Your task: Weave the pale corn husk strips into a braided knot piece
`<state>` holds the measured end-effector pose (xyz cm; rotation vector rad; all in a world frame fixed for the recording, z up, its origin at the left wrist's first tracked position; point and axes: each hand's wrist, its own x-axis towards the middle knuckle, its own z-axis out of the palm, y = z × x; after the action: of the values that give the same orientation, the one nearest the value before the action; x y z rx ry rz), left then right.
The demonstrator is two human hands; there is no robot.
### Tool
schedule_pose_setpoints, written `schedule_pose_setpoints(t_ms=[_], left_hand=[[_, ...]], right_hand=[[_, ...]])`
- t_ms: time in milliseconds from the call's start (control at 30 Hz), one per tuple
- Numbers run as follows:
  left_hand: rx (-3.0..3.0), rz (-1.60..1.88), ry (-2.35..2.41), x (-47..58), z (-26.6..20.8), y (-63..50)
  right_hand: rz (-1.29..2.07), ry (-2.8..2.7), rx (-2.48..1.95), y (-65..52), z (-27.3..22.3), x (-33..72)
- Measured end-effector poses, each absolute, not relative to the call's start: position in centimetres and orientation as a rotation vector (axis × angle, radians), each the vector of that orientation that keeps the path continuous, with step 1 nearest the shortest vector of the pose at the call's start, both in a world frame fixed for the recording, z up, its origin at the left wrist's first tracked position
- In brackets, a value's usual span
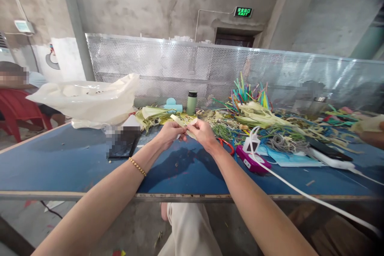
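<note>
Both my hands meet above the middle of the blue table [60, 164]. My left hand [169, 133] and my right hand [202, 133] pinch the same pale yellow corn-husk strip [183, 122], which sticks up and back between the fingers. A gold bead bracelet [137, 166] sits on my left wrist. Red-handled scissors [225, 145] lie just right of my right wrist.
A dark phone [124, 142] lies left of my hands, a white plastic bag [90, 98] behind it. Husks, coloured straws [249, 92] and cords pile up at right. A magenta power bank [250, 162] with a white cable, a green bottle [191, 103] and a perforated metal screen [210, 68] stand behind. Another person's hand [373, 130] is at the right edge.
</note>
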<state>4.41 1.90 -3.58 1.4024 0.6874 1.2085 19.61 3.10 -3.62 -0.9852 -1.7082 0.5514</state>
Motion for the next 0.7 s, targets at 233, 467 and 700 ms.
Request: schedule_pose_setpoints(t_ms=[233, 467, 700], left_hand=[[1.428, 1.251, 0.676, 4.7, -3.6, 1.9], [1.704, 1.028, 0.777, 3.9, -3.8, 1.5], [1.696, 1.001, 0.756, 3.6, -3.8, 1.6]], right_hand=[[0.602, -1.741, -1.002, 2.5, -3.4, 19.6], [0.434, -1.866, -0.949, 2.3, -2.4, 20.4], [0.483, -1.849, -1.007, 2.8, -2.9, 20.4]])
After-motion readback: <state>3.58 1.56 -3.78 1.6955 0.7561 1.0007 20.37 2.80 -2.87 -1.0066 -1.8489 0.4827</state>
